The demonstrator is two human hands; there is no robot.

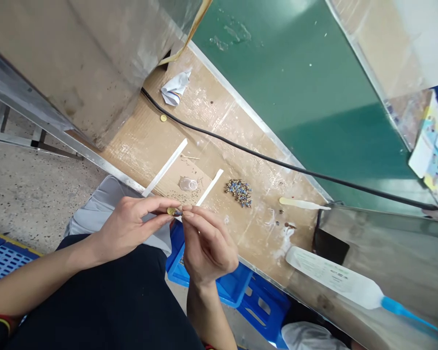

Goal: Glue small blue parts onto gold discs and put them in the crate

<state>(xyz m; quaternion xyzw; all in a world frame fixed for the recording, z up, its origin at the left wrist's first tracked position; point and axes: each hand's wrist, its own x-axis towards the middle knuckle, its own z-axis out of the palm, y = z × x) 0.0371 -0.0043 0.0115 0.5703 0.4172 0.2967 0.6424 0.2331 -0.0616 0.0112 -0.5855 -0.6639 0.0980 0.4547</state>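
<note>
My left hand (129, 224) is closed, thumb and forefinger pinching a small yellow round piece (171, 211). A tiny dark bluish bit shows beside that piece, between the fingertips of both hands. My right hand (209, 243) is closed too, its thumb and fingertips pressed together at this bit; what exactly they grip is mostly hidden. Both hands meet just above the table's front edge. Beyond them on the cardboard table top (237, 129) lie a small clear round dish (188, 183) with tiny bits scattered around it, and a pile of small brass-and-blue parts (238, 192).
Two white strips (166, 166) flank the dish. A black cable (219, 138) crosses the table. Further off are a crumpled cloth (175, 87) and a yellow disc (163, 118). At right lie a pale stick (302, 203) and a white bottle (334, 277). Blue bins (237, 287) stand below.
</note>
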